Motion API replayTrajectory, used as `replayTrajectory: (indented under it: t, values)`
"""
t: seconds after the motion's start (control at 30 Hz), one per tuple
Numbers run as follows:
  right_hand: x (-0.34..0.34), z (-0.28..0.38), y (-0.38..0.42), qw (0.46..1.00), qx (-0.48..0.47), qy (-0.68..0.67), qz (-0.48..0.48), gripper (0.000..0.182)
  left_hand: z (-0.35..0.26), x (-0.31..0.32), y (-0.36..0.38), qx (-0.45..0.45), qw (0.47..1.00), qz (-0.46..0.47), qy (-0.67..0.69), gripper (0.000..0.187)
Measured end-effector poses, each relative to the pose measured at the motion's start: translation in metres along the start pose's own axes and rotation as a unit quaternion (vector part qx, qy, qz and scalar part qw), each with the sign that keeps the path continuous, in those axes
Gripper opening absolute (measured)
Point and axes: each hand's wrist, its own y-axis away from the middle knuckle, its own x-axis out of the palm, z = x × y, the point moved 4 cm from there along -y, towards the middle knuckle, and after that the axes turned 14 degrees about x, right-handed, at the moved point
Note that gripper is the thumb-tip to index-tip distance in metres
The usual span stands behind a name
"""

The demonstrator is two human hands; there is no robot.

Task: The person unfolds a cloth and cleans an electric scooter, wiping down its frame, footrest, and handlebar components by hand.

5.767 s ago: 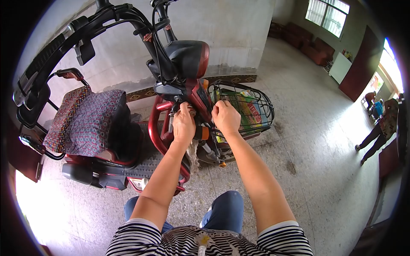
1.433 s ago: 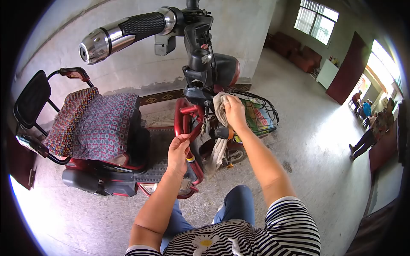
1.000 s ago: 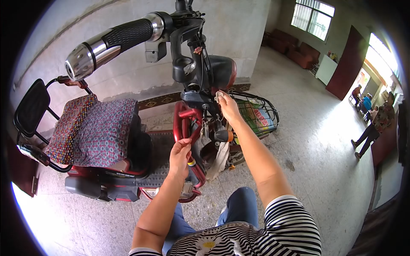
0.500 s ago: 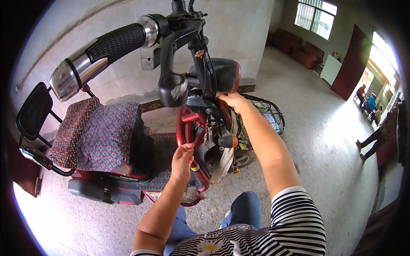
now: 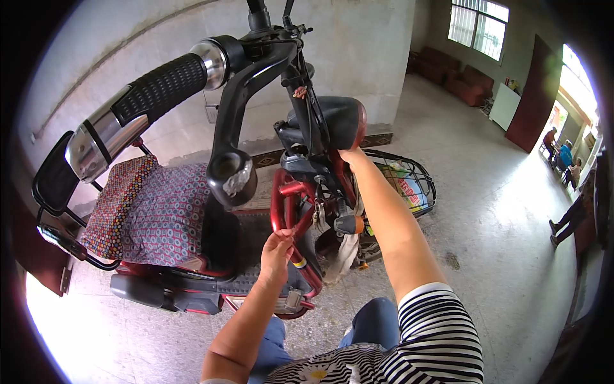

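A red electric scooter stands before me, its red tube frame [image 5: 279, 203] near the centre. My left hand [image 5: 277, 250] is beside the lower part of this frame, its fingertips pinched together; what they hold, if anything, is too small to name. My right hand [image 5: 349, 155] reaches in below the black and red lamp housing [image 5: 345, 123], its fingers mostly hidden behind the scooter's front. Between the hands hang keys and a pale cloth [image 5: 346, 256], next to an orange-tipped turn signal [image 5: 348, 224]. The black handlebar grip [image 5: 163, 86] is at the upper left.
A wire basket [image 5: 430, 192] with colourful packages is at the scooter's front. Patterned cushions [image 5: 167, 211] lie on the seat, near a black backrest [image 5: 56, 171]. Red sofas [image 5: 470, 85] stand far back. Several people are at the right, one with dark trousers [image 5: 569, 216] nearer.
The view has shifted, so the scooter appears slightly lower and the handlebar further left. My right hand has gone deeper under the lamp housing. My left hand remains pinched by the frame.
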Motion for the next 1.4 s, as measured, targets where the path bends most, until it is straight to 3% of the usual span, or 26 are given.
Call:
replayTrajectory:
  t: [0.4, 0.43, 0.47, 0.5, 0.57, 0.67, 0.7, 0.73, 0.8, 0.83, 0.93, 1.07, 1.17, 1.4]
  values:
    - [-0.005, -0.044, -0.032, 0.995, 0.022, -0.09, -0.022, 0.061, -0.011, 0.013, 0.013, -0.002, 1.0, 0.007, 0.015, 0.014]
    - [-0.006, -0.049, -0.03, 0.998, -0.038, -0.038, -0.027, 0.058, -0.012, 0.016, 0.015, -0.006, 1.0, 0.01, 0.001, 0.014]
    - [-0.009, -0.057, -0.029, 0.998, -0.039, -0.036, -0.03, 0.058, -0.012, 0.019, 0.018, -0.009, 1.0, 0.013, -0.012, 0.014]
    - [-0.014, -0.059, -0.016, 0.993, -0.065, 0.051, -0.079, 0.054, -0.013, 0.022, 0.02, -0.01, 1.0, 0.014, -0.009, 0.014]
    - [-0.021, -0.066, -0.003, 0.938, -0.166, 0.254, -0.168, 0.051, -0.011, 0.028, 0.025, -0.017, 1.0, 0.01, -0.017, 0.014]
    - [-0.037, -0.068, 0.027, 0.89, -0.225, 0.342, -0.202, 0.042, -0.008, 0.033, 0.031, -0.019, 1.0, 0.013, -0.009, 0.014]
    - [-0.045, -0.061, 0.044, 0.914, -0.266, 0.229, -0.203, 0.03, -0.006, 0.032, 0.031, -0.023, 1.0, 0.015, -0.009, 0.014]
    - [-0.053, -0.043, 0.062, 0.894, -0.327, 0.186, -0.243, 0.021, -0.007, 0.031, 0.032, -0.021, 1.0, 0.014, -0.005, 0.014]
    - [-0.069, -0.002, 0.092, 0.88, -0.342, 0.108, -0.31, 0.028, -0.007, 0.031, 0.034, -0.017, 1.0, 0.021, -0.004, 0.013]
    - [-0.074, 0.019, 0.102, 0.855, -0.372, 0.098, -0.347, 0.029, -0.006, 0.029, 0.034, -0.017, 1.0, 0.02, -0.001, 0.013]
    - [-0.067, 0.074, 0.148, 0.799, -0.487, 0.115, -0.334, 0.019, -0.006, 0.028, 0.032, -0.005, 1.0, 0.024, -0.002, 0.013]
    - [-0.04, 0.106, 0.139, 0.789, -0.515, 0.159, -0.296, 0.015, -0.011, 0.028, 0.031, -0.01, 1.0, 0.013, 0.005, 0.014]
    - [-0.019, 0.117, 0.12, 0.813, -0.449, 0.262, -0.263, 0.016, -0.012, 0.026, 0.028, -0.009, 1.0, 0.013, 0.008, 0.015]
    - [-0.034, 0.117, 0.111, 0.788, -0.444, 0.306, -0.299, 0.017, -0.02, 0.018, 0.022, -0.005, 1.0, 0.008, 0.016, 0.015]
